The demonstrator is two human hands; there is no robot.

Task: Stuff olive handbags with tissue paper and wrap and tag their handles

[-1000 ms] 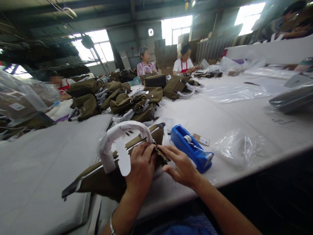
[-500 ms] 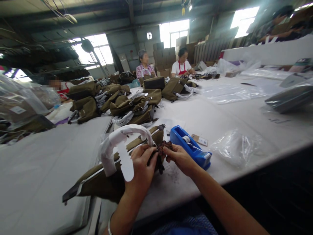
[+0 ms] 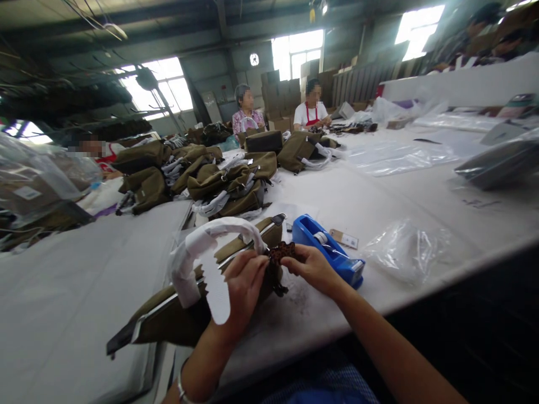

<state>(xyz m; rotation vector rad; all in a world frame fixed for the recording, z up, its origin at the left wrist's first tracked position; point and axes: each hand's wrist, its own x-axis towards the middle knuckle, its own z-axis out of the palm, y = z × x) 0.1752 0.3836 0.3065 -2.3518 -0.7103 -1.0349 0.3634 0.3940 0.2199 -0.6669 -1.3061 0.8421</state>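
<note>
An olive handbag [image 3: 177, 325] with black ends and a zip lies in front of me. Its handle [image 3: 185, 264] is wrapped in white paper, and a white strip with a jagged edge [image 3: 219, 297] hangs beside it. My right hand [image 3: 315, 272] pinches a dark brown patterned charm [image 3: 281, 252] by its right side, near the handle's base. Close to the charm's left edge, my left hand [image 3: 242, 294] is closed with fingertips together; what lies between them is too small to make out. Dark dangling pieces [image 3: 279, 287] hang below the charm.
A blue tape dispenser [image 3: 309, 230] stands just beyond my right hand, with a cardboard tag [image 3: 344, 238] behind it. Crumpled clear plastic [image 3: 406, 252] lies to the right. Several olive bags [image 3: 229, 182] are piled farther back. Co-workers [image 3: 311, 112] sit across the table.
My left hand has drawn slightly down and left, its fingers closer together. The charm is turned flatter and shows more of its face, still in my right fingers.
</note>
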